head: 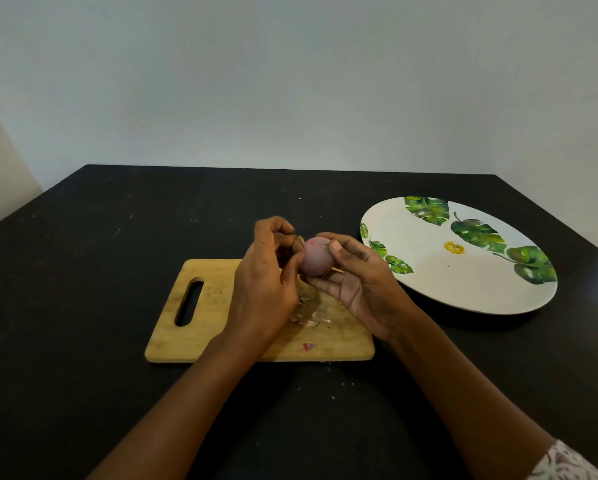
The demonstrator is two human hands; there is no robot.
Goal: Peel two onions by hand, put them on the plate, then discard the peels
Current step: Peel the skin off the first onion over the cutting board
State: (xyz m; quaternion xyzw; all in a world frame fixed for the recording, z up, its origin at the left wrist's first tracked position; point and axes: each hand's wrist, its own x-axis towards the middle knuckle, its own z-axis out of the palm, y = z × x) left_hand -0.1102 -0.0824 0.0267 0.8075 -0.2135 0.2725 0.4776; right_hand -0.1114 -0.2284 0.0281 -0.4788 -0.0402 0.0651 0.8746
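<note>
A pink-purple onion [316, 258] is held above the wooden cutting board [207, 306]. My right hand [356, 278] cradles it from the right, thumb on top and fingers beneath. My left hand [270, 275] is at the onion's left end, fingertips pinching a bit of skin there. Loose peel scraps [306, 322] lie on the board under my hands, and one small pink scrap [308, 347] sits near the board's front edge. The white plate [429, 271] with green leaf prints lies to the right with nothing on it. Only one onion shows.
Everything sits on a black table [83, 271] against a pale wall. The board has a handle slot [189, 303] at its left. Small white crumbs [332, 396] dot the table in front of the board.
</note>
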